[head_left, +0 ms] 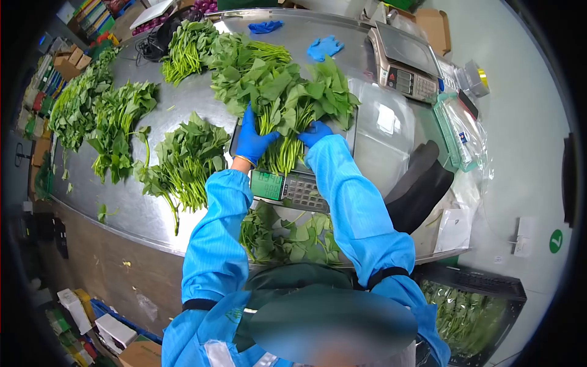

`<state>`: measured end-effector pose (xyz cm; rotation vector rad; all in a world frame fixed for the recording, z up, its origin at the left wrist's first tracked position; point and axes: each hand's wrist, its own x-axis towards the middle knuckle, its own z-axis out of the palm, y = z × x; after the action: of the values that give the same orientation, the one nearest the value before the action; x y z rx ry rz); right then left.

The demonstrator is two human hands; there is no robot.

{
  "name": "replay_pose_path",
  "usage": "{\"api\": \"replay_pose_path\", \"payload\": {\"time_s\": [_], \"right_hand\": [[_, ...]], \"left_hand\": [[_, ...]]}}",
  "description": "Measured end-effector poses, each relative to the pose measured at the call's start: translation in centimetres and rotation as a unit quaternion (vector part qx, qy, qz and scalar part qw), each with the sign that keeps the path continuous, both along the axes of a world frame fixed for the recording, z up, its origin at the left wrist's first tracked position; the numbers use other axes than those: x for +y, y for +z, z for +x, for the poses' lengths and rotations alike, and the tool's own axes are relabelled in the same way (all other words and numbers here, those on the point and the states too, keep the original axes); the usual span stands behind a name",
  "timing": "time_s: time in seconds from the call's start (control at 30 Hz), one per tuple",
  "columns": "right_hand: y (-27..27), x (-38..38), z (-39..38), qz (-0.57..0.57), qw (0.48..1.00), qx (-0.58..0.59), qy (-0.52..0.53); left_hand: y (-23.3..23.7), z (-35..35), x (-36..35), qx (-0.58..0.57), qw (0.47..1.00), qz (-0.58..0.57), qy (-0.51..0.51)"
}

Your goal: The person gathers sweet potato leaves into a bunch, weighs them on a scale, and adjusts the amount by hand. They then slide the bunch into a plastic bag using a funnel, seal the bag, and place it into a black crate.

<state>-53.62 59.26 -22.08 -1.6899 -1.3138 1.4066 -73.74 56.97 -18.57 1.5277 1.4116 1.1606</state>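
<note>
Both of my hands wear blue gloves and are at leafy greens over a digital scale [290,189]. My left hand [252,140] holds a bunch of leafy greens [269,119] from its left side, thumb across the stems and index finger stretched along the leaves. My right hand [315,133] is closed round stems on the right side, its fingertips partly hidden by them. Leaves point away from me and cut stems point toward me. The greens and my hands cover most of the weighing plate; the green display shows below them.
More bunches of greens [189,162] lie left and behind on the metal table [177,101]. Loose leaves [287,235] lie before the scale. A second scale [406,67], blue gloves [325,48], clear plastic sheets [382,122] and a green tray [455,131] sit right. A black crate [489,284] stands lower right.
</note>
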Motion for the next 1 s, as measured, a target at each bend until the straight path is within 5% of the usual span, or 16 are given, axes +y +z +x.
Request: {"api": "replay_pose_path", "payload": {"time_s": [0.07, 0.13, 0.17, 0.27, 0.3, 0.47, 0.53, 0.6, 0.67, 0.93, 1.0], "right_hand": [[-0.6, 0.5, -0.2, 0.037, 0.999, 0.015, 0.023], [2.4, -0.8, 0.1, 0.077, 0.992, -0.099, 0.009], [-2.3, 0.4, 1.3, 0.103, 0.995, 0.012, 0.0], [1.5, -0.4, 2.3, 0.018, 0.998, 0.068, 0.008], [5.7, -1.9, 1.5, -0.007, 1.0, 0.018, -0.012], [3.9, -4.9, 2.3, 0.07, 0.99, 0.05, -0.11], [4.3, -5.9, 2.2, 0.085, 0.991, -0.073, -0.072], [4.8, -6.7, 1.4, 0.075, 0.992, -0.071, -0.067], [7.9, -7.5, 0.4, 0.03, 0.959, -0.279, 0.047], [2.3, -8.1, 2.2, 0.05, 0.998, -0.023, -0.037], [1.5, -8.1, 1.9, 0.07, 0.997, -0.003, -0.042]], "left_hand": [[1.2, 0.5, -0.6, -0.071, 0.997, -0.004, 0.01], [1.0, 1.4, -0.7, -0.098, 0.995, 0.012, 0.018], [0.8, 2.1, -0.7, -0.065, 0.997, 0.026, 0.035], [0.4, 3.1, -0.6, 0.002, 0.996, 0.055, 0.065], [0.3, 3.2, -0.5, 0.005, 0.996, 0.057, 0.068], [0.3, 3.1, -0.7, 0.037, 0.996, 0.061, 0.062], [0.4, 3.2, -0.8, 0.042, 0.996, 0.056, 0.061], [0.4, 3.2, -0.8, 0.065, 0.994, 0.053, 0.071], [0.1, 3.2, -0.8, 0.063, 0.995, 0.05, 0.062], [2.4, 4.4, -0.5, 0.122, 0.99, -0.047, 0.058], [3.4, 5.3, -0.6, 0.264, 0.962, -0.059, 0.029]]}}
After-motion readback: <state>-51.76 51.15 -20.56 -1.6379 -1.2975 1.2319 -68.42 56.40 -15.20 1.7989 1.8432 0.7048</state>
